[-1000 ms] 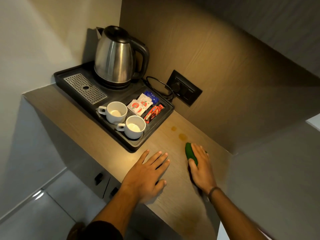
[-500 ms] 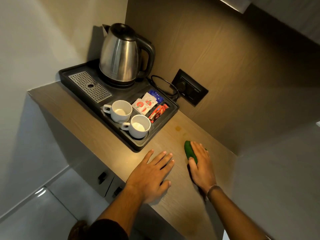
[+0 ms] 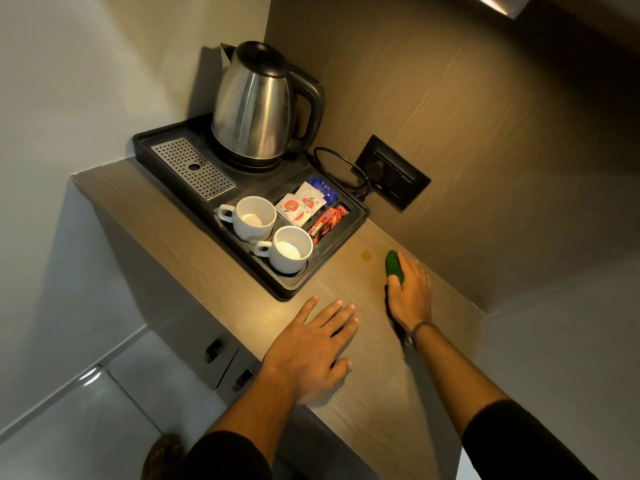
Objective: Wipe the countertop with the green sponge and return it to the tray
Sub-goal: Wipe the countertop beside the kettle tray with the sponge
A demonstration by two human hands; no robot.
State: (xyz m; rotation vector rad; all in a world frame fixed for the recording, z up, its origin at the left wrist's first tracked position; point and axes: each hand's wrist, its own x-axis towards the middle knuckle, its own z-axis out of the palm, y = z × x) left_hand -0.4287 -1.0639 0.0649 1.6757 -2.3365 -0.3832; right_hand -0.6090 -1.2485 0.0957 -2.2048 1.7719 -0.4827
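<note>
The green sponge (image 3: 393, 269) lies pressed on the wooden countertop (image 3: 221, 289) under my right hand (image 3: 410, 296), near the back wall; only its left end shows past my fingers. A small orange-brown stain (image 3: 366, 255) sits on the wood just left of the sponge. My left hand (image 3: 311, 351) rests flat on the countertop near the front edge, fingers spread, holding nothing. The black tray (image 3: 294, 289) stands to the left, its near corner close to my left fingertips.
On the tray stand a steel kettle (image 3: 256, 109), two white cups (image 3: 254, 218) (image 3: 290, 249), sachets (image 3: 301, 206) and a metal drip grid (image 3: 194, 168). A wall socket (image 3: 393, 174) with the kettle's cord sits behind. A wall closes the right side; floor lies below left.
My right hand has slid the sponge slightly away from me, toward the stain and the back wall. One of the two stains is no longer visible. My left hand stays flat in place.
</note>
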